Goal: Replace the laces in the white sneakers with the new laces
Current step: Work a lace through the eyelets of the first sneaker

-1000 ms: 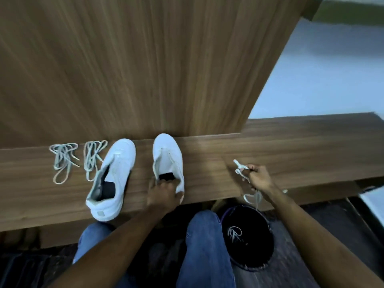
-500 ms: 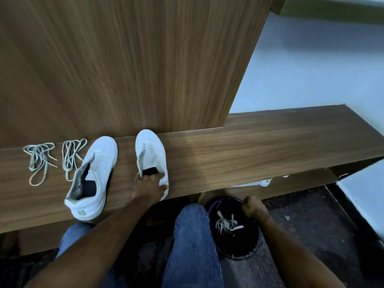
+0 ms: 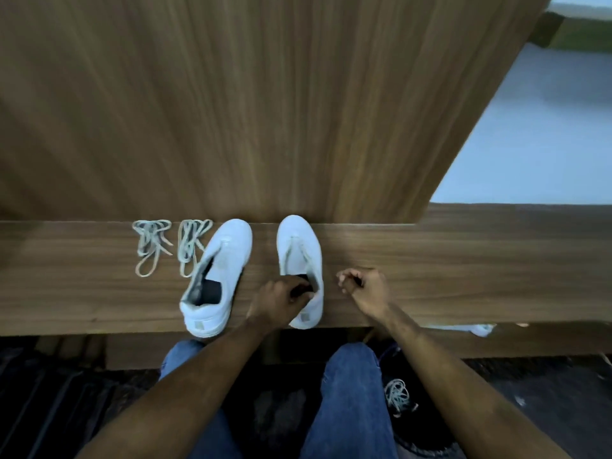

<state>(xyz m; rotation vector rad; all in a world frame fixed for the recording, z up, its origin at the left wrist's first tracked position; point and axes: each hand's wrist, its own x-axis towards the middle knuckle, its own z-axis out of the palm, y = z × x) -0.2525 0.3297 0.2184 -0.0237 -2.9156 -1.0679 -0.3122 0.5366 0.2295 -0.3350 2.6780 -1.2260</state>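
Two white sneakers on wooden tabletop, toes to the back panel. Left sneaker (image 3: 217, 276) lies angled, no lace seen in it; right sneaker (image 3: 303, 266) points straight, also appears unlaced, though eyelets too small to confirm. Two new laces, coiled, lie on tabletop (image 3: 463, 276) left of the shoes: outer lace (image 3: 150, 246) and inner lace (image 3: 191, 245), the inner one just beside left sneaker's toe. Left hand (image 3: 281, 301) grasping right sneaker at the heel opening, fingers curled over the collar. Right hand (image 3: 364, 289) hovers just beside same shoe, fingers loosely curled, grip holds nothing visible. Below tabletop, by the person's right knee, a dark bin (image 3: 427, 432) with a tangle of used lace (image 3: 397, 397) in it. White scrap (image 3: 480, 329) on lower ledge at right, unclear what. Assessment: removal stage looks done, old laces discarded; step in hand is the changeover to relacing. Next move prob. calls for right hand to cross over the shoes for a new lace, find its tip, and feed it through the toe-end eyelets while left hand steadies the shoe. Risk: coils may snag when lifted.
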